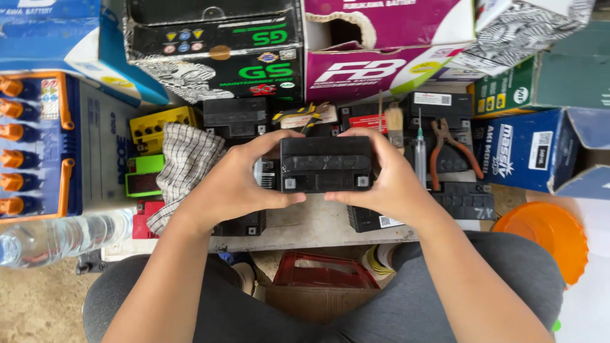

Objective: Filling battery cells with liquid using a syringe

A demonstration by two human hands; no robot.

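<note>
Both hands held a small black battery (pixel 325 164) up over a low table (pixel 318 225). The left hand (pixel 232 184) gripped its left end, with fingers curled over the top and thumb underneath. The right hand (pixel 387 181) gripped the right end the same way. A checked cloth (pixel 184 162) lay just beside the left hand. A paintbrush (pixel 394 124), a syringe (pixel 420 149) and orange-handled pliers (pixel 450 149) lay near the right hand. More black batteries (pixel 464 203) sat on the table.

A pale low tabletop (pixel 311 223) carried black batteries (pixel 467 204), a checked cloth (pixel 184 162), pliers (pixel 452 152), a syringe (pixel 420 152) and a paintbrush (pixel 394 124).
</note>
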